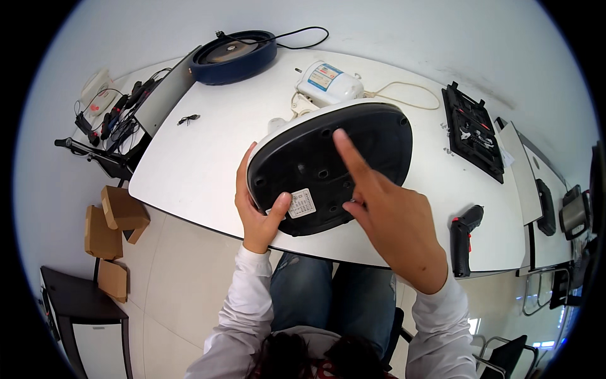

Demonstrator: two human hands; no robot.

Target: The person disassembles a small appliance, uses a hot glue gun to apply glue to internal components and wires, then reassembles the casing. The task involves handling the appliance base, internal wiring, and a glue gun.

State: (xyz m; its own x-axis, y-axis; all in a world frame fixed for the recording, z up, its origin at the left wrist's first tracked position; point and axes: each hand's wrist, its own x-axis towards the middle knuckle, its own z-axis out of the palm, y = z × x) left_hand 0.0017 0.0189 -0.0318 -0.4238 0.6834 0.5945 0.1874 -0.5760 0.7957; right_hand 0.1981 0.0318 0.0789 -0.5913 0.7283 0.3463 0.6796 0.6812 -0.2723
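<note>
A black-bottomed appliance base with a white rim (372,151) is tilted up above the desk, its underside facing me with several dark holes and a white label. My left hand (259,215) is closed on its left edge, thumb over the black underside. My right hand (391,234) has its index finger stretched onto the underside beside an upper hole, thumb apart and lower, other fingers bent. Behind the base lies a white motor housing (331,85) with a cable. A black electric screwdriver (464,246) lies to the right.
On the white desk (177,158) are a navy round part (233,69), a small cable (188,118) and an open tool case (473,132). Tangled tools (113,114) lie at left, cardboard boxes (103,234) below them. A chair (505,354) stands at lower right.
</note>
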